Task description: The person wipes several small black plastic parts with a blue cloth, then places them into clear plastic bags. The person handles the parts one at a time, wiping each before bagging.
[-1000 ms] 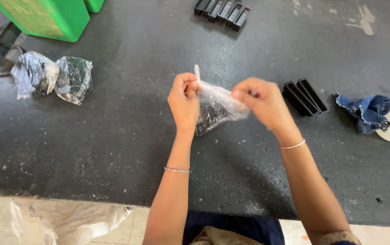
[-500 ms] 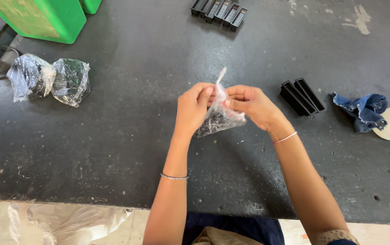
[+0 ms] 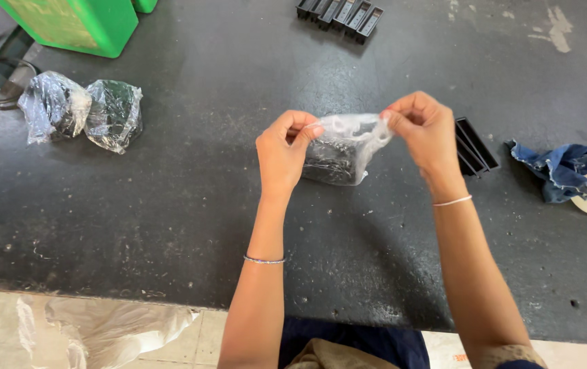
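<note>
Workshop or small packing bench. Scuffed, scratched black worktable (image 3: 170,205); green machine housing (image 3: 75,24) at far corner with cables beside; rows of small black moulded parts (image 3: 340,14) loose on surface; bagged parts in clear plastic bags (image 3: 82,113); crumpled blue rag (image 3: 556,167).

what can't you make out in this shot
Head view only:
- Dark contents of the clear plastic bag between the left hand and right hand: blurred by crinkled film.
- Green plastic box: cut by the top edge.
- Black slotted tray: partly behind the right hand.
</note>
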